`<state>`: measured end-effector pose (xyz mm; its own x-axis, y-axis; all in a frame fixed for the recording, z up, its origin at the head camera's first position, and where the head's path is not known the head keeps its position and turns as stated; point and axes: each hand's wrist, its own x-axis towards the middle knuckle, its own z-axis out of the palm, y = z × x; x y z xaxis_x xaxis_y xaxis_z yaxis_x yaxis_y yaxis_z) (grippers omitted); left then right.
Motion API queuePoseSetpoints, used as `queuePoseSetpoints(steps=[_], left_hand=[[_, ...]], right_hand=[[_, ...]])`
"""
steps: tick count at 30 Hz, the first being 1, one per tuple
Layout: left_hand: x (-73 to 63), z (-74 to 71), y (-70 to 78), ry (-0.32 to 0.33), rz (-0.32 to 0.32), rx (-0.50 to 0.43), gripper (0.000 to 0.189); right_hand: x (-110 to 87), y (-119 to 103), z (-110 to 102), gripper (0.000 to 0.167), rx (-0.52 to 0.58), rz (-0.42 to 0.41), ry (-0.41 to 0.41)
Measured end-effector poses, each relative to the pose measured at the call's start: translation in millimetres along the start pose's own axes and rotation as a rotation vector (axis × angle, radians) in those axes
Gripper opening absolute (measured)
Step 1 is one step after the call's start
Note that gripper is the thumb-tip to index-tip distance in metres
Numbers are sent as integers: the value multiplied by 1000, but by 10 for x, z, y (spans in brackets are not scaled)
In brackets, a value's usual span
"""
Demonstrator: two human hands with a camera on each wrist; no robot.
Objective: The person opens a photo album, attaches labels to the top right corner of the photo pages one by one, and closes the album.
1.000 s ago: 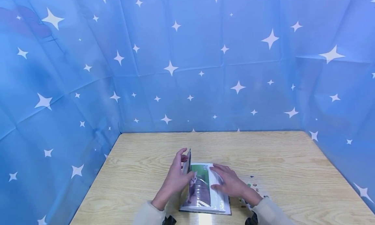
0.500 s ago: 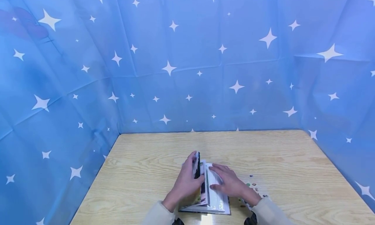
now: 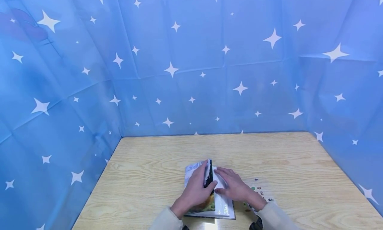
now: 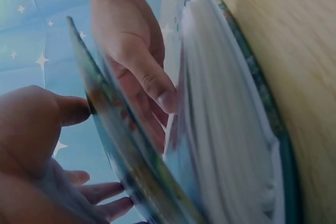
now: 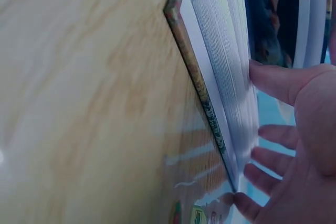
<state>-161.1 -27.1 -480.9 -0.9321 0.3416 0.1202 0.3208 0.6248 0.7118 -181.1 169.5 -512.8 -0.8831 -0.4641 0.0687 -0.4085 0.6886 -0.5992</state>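
A photo album [image 3: 221, 204] with thick white-edged pages lies on the table, its patterned front cover [image 3: 206, 206] partly swung over the pages. My left hand [image 3: 195, 191] rests against the outside of that cover, fingers and thumb extended. In the left wrist view, the cover [image 4: 131, 145] tilts above the page stack [image 4: 220, 108], leaving a gap between them. On the right part of the album lies my right hand [image 3: 236, 186], fingers spread. The right wrist view shows its thumb [image 5: 275, 81] touching the inner pages and its fingertips [image 5: 262, 156] along the page edges.
Right of the album, a clear sheet [image 5: 184, 192] with small coloured pieces [image 3: 259, 192] lies partly under the right forearm. The wooden table [image 3: 143, 163] has a blue curtain [image 3: 209, 90] with white stars behind it and at both sides.
My left hand has moved rightward, swinging the album's cover and leaves over from the left, so the green and purple picture page is now covered. My right hand has stayed in place.
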Motion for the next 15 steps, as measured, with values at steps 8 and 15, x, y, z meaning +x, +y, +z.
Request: queuePoseSetpoints(steps=[8, 15], left_hand=[[-91, -26, -87, -75, 88, 132, 72], [-182, -10, -129, -176, 122, 322, 64]], right_hand=[[-1, 40, 6, 79, 31, 2, 13], [-12, 95, -24, 79, 105, -8, -6]])
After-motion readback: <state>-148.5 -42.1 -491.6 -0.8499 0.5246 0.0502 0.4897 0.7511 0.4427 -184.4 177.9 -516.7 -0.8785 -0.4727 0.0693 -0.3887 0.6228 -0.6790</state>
